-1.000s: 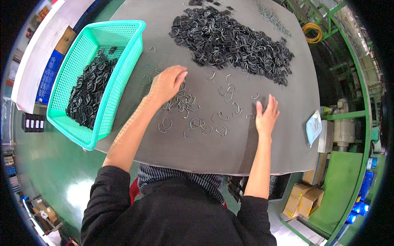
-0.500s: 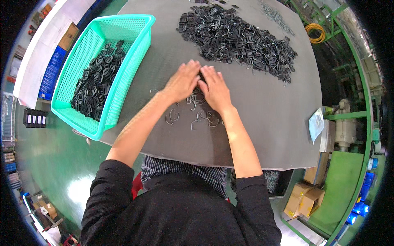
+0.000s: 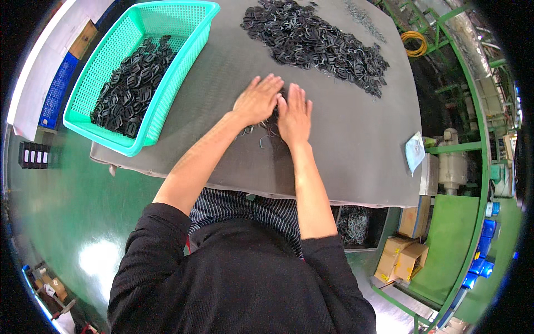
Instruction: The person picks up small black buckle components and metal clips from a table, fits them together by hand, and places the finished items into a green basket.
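Observation:
Over the grey tabletop (image 3: 356,145), my left hand (image 3: 259,100) lies palm down with its fingers stretched out. My right hand (image 3: 295,114) is flat beside it, fingers extended and the thumb close to the left hand. A few bent metal wire pieces (image 3: 262,143) lie by and partly under the hands. Something dark shows in the gap between them, too covered to name. Beyond the hands spreads a large heap of black plastic buckles (image 3: 317,44), with wire bits among them. At the left, a turquoise mesh basket (image 3: 179,78) holds many similar black buckles.
Loose wire pieces (image 3: 364,21) are strewn at the table's far right. A pale blue packet (image 3: 414,153) rests at the right edge. Below that edge stand a bin of metal pieces (image 3: 356,225) and cardboard boxes (image 3: 400,259). Green metal framing (image 3: 453,147) runs along the right.
The wire pieces that lay spread toward me now sit closer together, nearer the hands. Both hands stay flat and side by side. The whole view has shifted slightly.

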The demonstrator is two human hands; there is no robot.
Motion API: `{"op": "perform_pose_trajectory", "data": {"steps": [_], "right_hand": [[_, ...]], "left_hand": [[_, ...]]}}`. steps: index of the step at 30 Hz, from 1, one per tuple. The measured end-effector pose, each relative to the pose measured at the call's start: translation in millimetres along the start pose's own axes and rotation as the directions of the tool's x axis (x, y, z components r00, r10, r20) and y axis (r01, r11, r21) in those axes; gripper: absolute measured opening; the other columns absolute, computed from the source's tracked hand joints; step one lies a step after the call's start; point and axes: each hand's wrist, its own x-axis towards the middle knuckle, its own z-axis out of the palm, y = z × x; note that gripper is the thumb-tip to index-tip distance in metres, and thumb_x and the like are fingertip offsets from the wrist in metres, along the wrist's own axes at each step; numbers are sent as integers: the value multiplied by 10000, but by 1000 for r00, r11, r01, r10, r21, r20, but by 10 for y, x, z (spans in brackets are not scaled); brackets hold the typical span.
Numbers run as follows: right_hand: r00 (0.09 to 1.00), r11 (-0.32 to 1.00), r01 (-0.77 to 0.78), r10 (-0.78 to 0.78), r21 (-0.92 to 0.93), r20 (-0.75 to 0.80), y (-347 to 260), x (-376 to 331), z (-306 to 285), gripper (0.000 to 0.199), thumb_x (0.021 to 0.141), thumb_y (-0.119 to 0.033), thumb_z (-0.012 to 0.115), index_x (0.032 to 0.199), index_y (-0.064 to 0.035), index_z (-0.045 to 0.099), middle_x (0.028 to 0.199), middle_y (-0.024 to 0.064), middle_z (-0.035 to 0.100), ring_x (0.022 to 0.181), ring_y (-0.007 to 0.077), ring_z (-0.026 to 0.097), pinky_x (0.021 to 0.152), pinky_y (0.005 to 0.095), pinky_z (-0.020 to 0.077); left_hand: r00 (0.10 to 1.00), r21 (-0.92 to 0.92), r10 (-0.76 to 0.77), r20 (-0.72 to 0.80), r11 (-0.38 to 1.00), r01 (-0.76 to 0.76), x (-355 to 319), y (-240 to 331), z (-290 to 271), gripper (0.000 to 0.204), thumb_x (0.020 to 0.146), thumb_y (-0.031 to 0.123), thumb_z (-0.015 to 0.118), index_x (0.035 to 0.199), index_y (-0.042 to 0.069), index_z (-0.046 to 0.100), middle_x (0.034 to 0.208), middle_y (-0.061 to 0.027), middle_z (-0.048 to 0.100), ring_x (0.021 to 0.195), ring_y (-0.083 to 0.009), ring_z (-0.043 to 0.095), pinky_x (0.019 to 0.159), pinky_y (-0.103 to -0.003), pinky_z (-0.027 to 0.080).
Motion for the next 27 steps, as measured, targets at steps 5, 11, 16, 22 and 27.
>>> {"op": "perform_pose_trajectory", "data": {"steps": [5, 11, 16, 22, 27], "right_hand": [[951, 882, -10, -137, 472, 276, -139, -133, -192, 525, 961, -381, 304, 1357, -41, 356, 1409, 126, 363, 1336, 242, 287, 1106, 429, 170], [776, 794, 607, -583, -33, 240, -1297, -645, -11, 539, 847, -447, 489, 1305, -164, 466, 1437, 28, 337, 1376, 237, 184, 1081, 590, 39], [953, 901, 286, -303, -326, 1, -852, -292, 207, 419, 910, -362, 380, 1265, -183, 513, 1388, 8, 408, 1343, 246, 257, 1043, 650, 86], [994, 955, -12, -21, -297, -106, 422, -285, -171, 390, 910, -299, 402, 1260, -173, 518, 1357, 4, 450, 1296, 258, 350, 1044, 525, 280], [963, 925, -187, 105, -332, -249, 1566, -756, -815, 365, 882, -273, 452, 1208, -154, 563, 1301, 18, 505, 1240, 275, 418, 1032, 480, 311]], "left_hand": [[977, -569, -127, 170, 797, 202, -416, 165, -531, 353, 954, 205, 367, 1211, 24, 528, 1278, -141, 512, 1240, -280, 431, 1044, -369, 313], [848, -680, -339, -407, 732, -34, -639, 425, -1617, 301, 972, 157, 383, 1143, -1, 574, 1120, -79, 607, 1063, -120, 522, 940, -259, 367], [837, -585, -265, -479, 807, -79, -893, 728, -2003, 331, 980, 169, 354, 1144, -27, 566, 1123, -101, 604, 1078, -151, 528, 974, -283, 355], [805, -636, -371, -463, 771, -11, -1046, 903, -1969, 374, 982, 248, 371, 1147, -24, 568, 1116, -132, 607, 1070, -210, 567, 952, -349, 414], [885, -648, -333, -324, 760, 49, -993, 1067, -1721, 323, 978, 203, 397, 1133, -16, 577, 1081, -124, 617, 1042, -185, 573, 930, -316, 426]]}}
